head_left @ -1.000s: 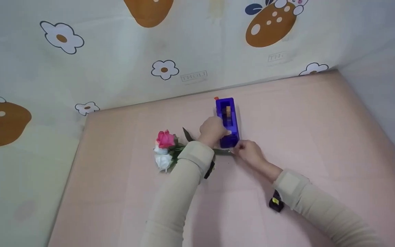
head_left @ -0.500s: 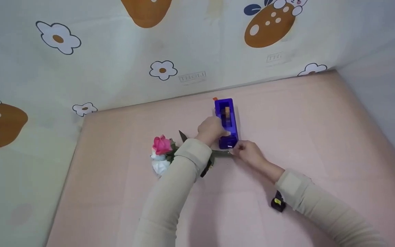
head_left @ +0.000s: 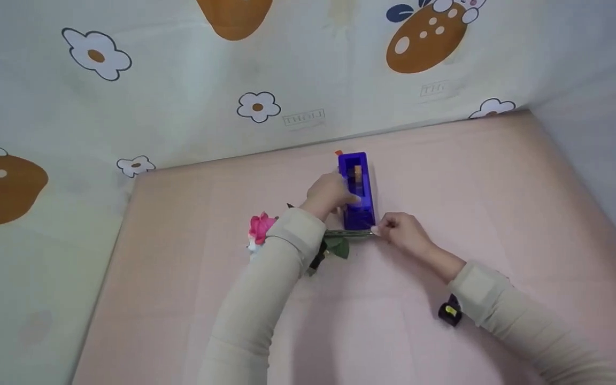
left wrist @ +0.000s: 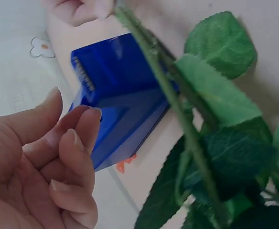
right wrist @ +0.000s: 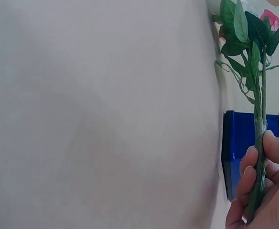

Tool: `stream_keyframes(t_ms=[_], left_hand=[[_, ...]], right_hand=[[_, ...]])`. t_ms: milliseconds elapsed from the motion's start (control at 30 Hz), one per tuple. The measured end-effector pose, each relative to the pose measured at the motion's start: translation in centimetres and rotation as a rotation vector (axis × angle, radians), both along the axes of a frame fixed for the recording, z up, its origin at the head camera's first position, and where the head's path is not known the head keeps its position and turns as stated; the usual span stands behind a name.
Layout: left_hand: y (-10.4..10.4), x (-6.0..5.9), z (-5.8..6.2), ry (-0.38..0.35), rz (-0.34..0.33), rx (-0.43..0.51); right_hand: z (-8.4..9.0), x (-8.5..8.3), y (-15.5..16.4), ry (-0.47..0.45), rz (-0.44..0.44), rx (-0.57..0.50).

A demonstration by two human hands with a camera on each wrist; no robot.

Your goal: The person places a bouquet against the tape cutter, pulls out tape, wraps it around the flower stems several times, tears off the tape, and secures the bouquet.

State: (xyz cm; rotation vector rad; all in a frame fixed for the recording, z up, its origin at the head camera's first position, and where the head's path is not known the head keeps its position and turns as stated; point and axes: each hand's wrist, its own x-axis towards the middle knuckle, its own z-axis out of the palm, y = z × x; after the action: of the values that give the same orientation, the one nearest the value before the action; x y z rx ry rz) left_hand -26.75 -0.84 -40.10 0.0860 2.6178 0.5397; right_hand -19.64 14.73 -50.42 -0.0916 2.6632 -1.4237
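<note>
Since half a second ago, my right hand (head_left: 401, 231) has slid a little to the right along the pink surface (head_left: 474, 176), drawing the flower stems (head_left: 348, 233) with it, so the pink rose (head_left: 260, 227) now sits closer to my left sleeve and the white bloom is mostly hidden behind it. From the right wrist view I see the fingers (right wrist: 248, 179) of that hand curled round the green stems near their cut end, thumb pressing from the other side, with the leaves and pink head farther up the stems. The stems lie across the surface just in front of the near end of the blue tape dispenser (head_left: 357, 190), touching or almost touching it; I cannot tell which.

My left hand (head_left: 330, 193) rests against the left side of the dispenser, about midway along it. In the left wrist view its fingers (left wrist: 77, 143) are loosely bent beside the blue body, their tips at its edge rather than wrapped round it.

Behind the surface hangs a pale cloth backdrop (head_left: 179, 80) printed with flowers and brown shapes.
</note>
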Motion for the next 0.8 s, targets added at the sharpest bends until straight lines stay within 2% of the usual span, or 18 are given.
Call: stream_keyframes(t_ms=[100, 200, 333, 433, 533, 633, 800], left_hand=[[-1.4, -0.7, 1.3, -0.004, 0.033, 0.094], [-3.8, -1.6, 2.7, 0.043, 0.084, 0.195], [-8.4, -2.7, 4.0, 0.095, 0.161, 0.306], [-12.2, -2.9, 4.4, 0.077, 0.229, 0.370], [-16.0, -2.8, 3.9, 0.039, 0.301, 0.451], [-19.0, -2.5, 2.6, 0.023, 0.390, 0.476], [-22.2, -1.7, 0.2, 0.087, 0.475, 0.477]], right_hand=[[-0.2, 0.0, -0.2, -0.011, 0.007, -0.008], [-0.4, 0.1, -0.5, -0.031, 0.010, -0.025], [-0.6, 0.2, -0.9, -0.050, 0.018, -0.039], [-0.6, 0.2, -1.1, -0.064, 0.039, -0.039], [-0.7, 0.2, -1.2, -0.096, 0.042, -0.041], [-0.8, 0.2, -1.2, -0.105, 0.042, -0.031], [-1.0, 0.2, -1.2, -0.101, 0.046, -0.027]])
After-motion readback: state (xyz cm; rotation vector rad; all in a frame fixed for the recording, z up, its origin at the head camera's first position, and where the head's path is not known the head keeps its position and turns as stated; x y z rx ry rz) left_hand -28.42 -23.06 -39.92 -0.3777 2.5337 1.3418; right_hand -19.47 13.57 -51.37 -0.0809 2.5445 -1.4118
